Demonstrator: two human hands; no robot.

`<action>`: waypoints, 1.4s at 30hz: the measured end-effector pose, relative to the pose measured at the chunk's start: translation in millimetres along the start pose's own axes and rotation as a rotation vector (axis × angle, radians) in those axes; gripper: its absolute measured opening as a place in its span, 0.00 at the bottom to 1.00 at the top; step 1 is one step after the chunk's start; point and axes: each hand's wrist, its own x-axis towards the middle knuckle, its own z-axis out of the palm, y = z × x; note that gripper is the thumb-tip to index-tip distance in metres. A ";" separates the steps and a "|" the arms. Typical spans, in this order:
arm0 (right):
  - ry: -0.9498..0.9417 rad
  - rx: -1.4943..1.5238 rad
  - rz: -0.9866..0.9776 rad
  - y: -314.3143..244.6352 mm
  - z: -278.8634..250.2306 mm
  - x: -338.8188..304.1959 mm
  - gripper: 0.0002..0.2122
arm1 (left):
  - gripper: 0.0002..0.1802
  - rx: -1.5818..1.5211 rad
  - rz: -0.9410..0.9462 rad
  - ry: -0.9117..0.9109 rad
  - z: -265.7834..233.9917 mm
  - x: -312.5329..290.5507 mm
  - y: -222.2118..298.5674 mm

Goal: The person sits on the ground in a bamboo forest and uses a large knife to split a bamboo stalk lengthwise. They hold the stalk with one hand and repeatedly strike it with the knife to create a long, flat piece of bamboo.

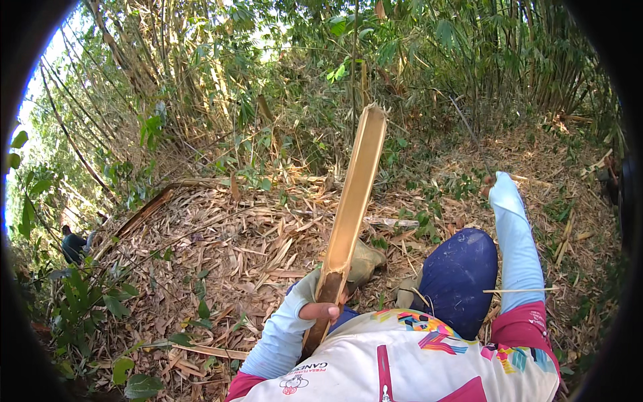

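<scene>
My left hand (320, 311) is closed around the lower part of a split bamboo piece (355, 191). The piece stands tilted up and away from me, its pale hollow inside showing, its top end ragged and its lower end dark. To the right, my right arm reaches forward in a light blue sleeve. The right hand (489, 186) is closed on a long thin grey blade (467, 124), which points up and left, away from the bamboo. Its handle is mostly hidden by the fingers.
Dry bamboo leaves (221, 261) cover the sloping ground. My bent knee (462, 275) in blue trousers is between my arms. Dense bamboo stems (522, 60) rise behind. A long split culm (144, 214) lies at the left, near a person (72, 245) in dark clothes. Green leaves (80, 288) stand at lower left.
</scene>
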 end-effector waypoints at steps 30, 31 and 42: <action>-0.127 -0.294 -0.501 -82.9 32.7 -168.3 0.17 | 0.38 -0.715 -0.023 -0.383 -38.5 40.8 -45.1; -0.131 -0.273 -0.513 -79.9 37.0 -167.6 0.17 | 0.39 -0.721 -0.019 -0.408 -40.4 42.7 -46.8; -0.219 -0.274 -0.461 -82.8 45.0 -183.0 0.18 | 0.39 -0.760 -0.037 -0.474 -46.3 49.7 -59.9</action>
